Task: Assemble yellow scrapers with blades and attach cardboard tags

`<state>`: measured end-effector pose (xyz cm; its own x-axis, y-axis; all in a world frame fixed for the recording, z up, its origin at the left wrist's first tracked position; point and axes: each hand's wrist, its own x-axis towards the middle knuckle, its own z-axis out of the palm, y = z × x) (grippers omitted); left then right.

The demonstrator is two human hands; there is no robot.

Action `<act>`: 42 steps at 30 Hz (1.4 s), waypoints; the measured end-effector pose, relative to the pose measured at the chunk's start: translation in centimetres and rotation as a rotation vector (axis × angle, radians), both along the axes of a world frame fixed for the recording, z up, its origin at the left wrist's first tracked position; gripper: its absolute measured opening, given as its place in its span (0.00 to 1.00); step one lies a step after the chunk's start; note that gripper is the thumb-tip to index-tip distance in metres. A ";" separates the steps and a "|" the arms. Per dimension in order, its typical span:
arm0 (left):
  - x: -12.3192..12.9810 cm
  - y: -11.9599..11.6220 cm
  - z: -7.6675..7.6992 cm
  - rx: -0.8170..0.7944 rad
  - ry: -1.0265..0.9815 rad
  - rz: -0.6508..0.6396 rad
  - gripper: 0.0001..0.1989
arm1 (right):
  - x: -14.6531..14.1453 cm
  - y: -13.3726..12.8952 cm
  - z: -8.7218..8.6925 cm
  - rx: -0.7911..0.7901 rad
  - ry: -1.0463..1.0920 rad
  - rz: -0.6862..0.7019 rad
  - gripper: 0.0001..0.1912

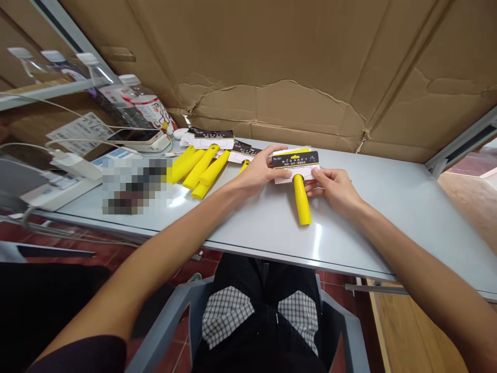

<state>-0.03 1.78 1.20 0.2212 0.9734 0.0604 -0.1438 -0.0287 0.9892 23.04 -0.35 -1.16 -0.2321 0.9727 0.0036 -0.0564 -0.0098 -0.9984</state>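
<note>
Yellow plastic handle (302, 199) lay below a black-topped card (295, 166), pointing toward the front edge of the bench (373, 228), with open bench to its right. Left hand (258, 171) and right hand (334, 191) gripped the card's sides, near other yellow handles (200, 171).

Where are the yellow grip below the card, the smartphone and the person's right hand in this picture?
yellow grip (302, 199): head view, middle of the grip
smartphone (134, 135): head view, its dark screen
right hand (336, 191): head view, back of the hand
</note>
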 end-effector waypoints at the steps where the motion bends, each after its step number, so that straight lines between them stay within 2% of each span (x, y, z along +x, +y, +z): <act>1: 0.0 0.0 -0.1 -0.007 -0.006 -0.005 0.38 | -0.1 -0.1 0.1 0.004 0.004 0.007 0.27; 4: 0.0 0.4 -0.6 -0.009 -0.040 -0.016 0.38 | -0.3 -0.4 0.5 0.013 0.010 0.012 0.27; 8: 0.0 1.1 -1.5 0.071 -0.055 -0.005 0.36 | -0.6 -1.0 0.9 0.017 0.029 -0.014 0.26; 13: 0.0 1.5 -2.1 0.143 -0.035 0.018 0.38 | -1.1 -1.6 0.9 -0.007 -0.018 -0.032 0.48; 17: -0.2 2.0 -2.5 0.163 0.020 0.040 0.35 | -1.3 -1.6 0.7 -0.020 -0.089 -0.029 0.59; 20: -0.6 2.7 -2.8 0.225 0.088 0.156 0.31 | -1.2 -1.8 0.8 -0.039 -0.160 -0.016 0.64; 22: -0.9 3.1 -2.9 0.285 0.163 0.263 0.29 | -1.3 -2.0 0.9 -0.027 -0.208 0.009 0.63; 24: -1.1 3.0 -2.7 0.372 0.265 0.317 0.25 | -1.4 -2.3 1.0 0.027 -0.272 0.041 0.58; 28: -0.8 2.2 -2.4 0.615 0.526 0.323 0.10 | -1.7 -2.7 1.2 0.178 -0.476 0.078 0.40; 30: -0.6 2.0 -2.5 0.717 0.624 0.314 0.05 | -1.8 -2.8 1.4 0.206 -0.574 0.081 0.34; 33: -0.6 2.0 -2.5 0.840 0.715 0.238 0.07 | -2.0 -3.3 1.8 0.257 -0.673 0.076 0.33; 36: -1.2 2.1 -2.2 0.932 0.770 0.094 0.09 | -2.2 -4.4 2.5 0.321 -0.734 0.068 0.32; 42: -2.6 2.1 -1.0 0.997 0.806 -0.166 0.14 | -2.7 -6.4 3.9 0.323 -0.805 0.083 0.32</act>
